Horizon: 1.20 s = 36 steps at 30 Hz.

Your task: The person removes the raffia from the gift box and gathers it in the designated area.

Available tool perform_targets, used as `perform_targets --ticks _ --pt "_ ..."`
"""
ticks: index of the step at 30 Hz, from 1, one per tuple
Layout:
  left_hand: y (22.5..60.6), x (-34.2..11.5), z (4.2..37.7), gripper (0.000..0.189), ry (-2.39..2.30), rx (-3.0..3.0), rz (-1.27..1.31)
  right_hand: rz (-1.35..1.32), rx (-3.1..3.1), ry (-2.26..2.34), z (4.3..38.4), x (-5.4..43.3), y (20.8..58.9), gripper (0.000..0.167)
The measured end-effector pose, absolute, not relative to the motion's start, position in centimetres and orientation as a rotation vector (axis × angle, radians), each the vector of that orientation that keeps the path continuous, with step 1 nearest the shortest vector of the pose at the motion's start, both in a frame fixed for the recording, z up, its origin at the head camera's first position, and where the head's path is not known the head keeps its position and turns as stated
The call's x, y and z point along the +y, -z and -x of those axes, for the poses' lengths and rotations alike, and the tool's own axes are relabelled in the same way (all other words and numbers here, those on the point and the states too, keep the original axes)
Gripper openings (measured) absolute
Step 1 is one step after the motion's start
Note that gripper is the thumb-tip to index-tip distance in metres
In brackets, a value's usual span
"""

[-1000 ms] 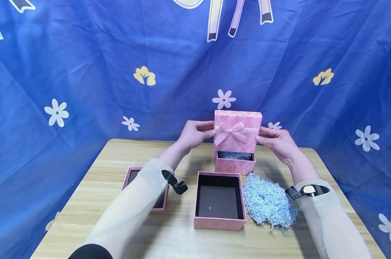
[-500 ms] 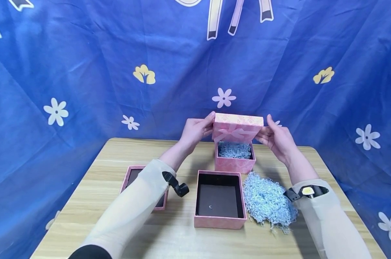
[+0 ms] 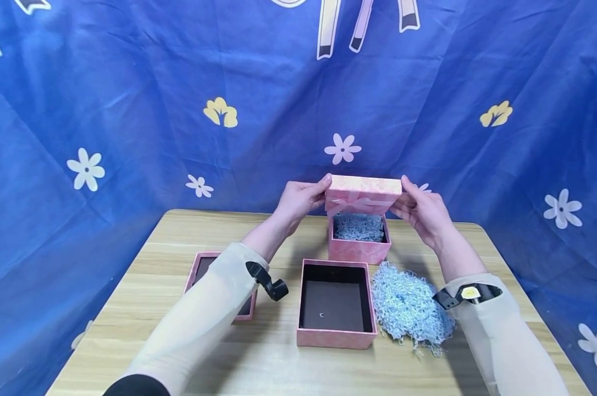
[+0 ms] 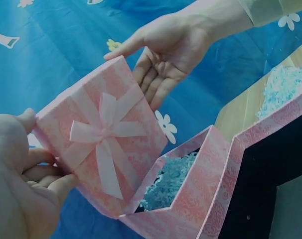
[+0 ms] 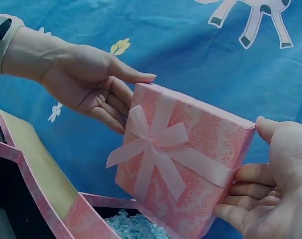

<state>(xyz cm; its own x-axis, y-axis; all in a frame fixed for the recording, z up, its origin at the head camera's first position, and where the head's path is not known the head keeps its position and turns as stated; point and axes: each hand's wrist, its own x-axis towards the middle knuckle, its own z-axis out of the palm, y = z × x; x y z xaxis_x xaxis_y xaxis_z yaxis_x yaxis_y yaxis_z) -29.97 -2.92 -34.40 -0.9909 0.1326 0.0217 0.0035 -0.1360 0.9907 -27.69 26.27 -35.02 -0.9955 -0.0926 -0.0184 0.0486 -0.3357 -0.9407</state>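
Note:
A pink box lid (image 3: pixel 365 197) with a ribbon bow is held between both hands, tilted over the back of a small pink box (image 3: pixel 359 253). My left hand (image 3: pixel 298 202) grips the lid's left side, thumb at the upper corner and fingers along the side. On the opposite side, my right hand (image 3: pixel 425 216) holds it likewise, with its thumb at the upper corner. Blue shredded paper (image 3: pixel 359 227) fills the small box beneath. In the left wrist view the lid's lower edge (image 4: pixel 122 215) comes right at the rim of the small box.
In front stands a larger pink box (image 3: pixel 335 339) with a dark interior and a tiny pale scrap inside. A heap of blue shredded paper (image 3: pixel 411 305) lies to its right. Another pink-edged piece (image 3: pixel 250 313) with a dark inside is partly hidden beneath my left arm.
The lid has tipped back from facing me, so its narrow edge shows and more shredded paper is uncovered. Both thumbs have moved up to its upper corners.

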Motion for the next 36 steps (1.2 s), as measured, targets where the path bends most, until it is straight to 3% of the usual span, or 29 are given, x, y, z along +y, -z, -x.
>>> perform_targets --ticks 6,14,22,29,36 --pt "34.2 -2.7 29.8 0.052 -2.319 2.013 -0.088 0.045 1.775 2.51 27.7 25.9 35.1 0.025" --pt "34.1 -2.7 29.6 0.036 -2.367 1.958 -0.099 0.102 1.743 2.538 27.3 25.6 34.9 0.024" --pt "34.4 -3.2 29.4 0.028 -2.365 1.943 -0.183 0.248 1.568 2.65 27.1 25.5 35.3 0.034" --pt "34.5 -3.6 28.9 0.033 -2.375 1.874 -0.312 0.377 1.558 2.643 26.8 25.9 35.7 0.027" --pt "35.0 -4.2 28.6 0.044 -2.347 1.899 -0.39 0.417 1.674 2.565 26.2 26.2 36.2 0.038"
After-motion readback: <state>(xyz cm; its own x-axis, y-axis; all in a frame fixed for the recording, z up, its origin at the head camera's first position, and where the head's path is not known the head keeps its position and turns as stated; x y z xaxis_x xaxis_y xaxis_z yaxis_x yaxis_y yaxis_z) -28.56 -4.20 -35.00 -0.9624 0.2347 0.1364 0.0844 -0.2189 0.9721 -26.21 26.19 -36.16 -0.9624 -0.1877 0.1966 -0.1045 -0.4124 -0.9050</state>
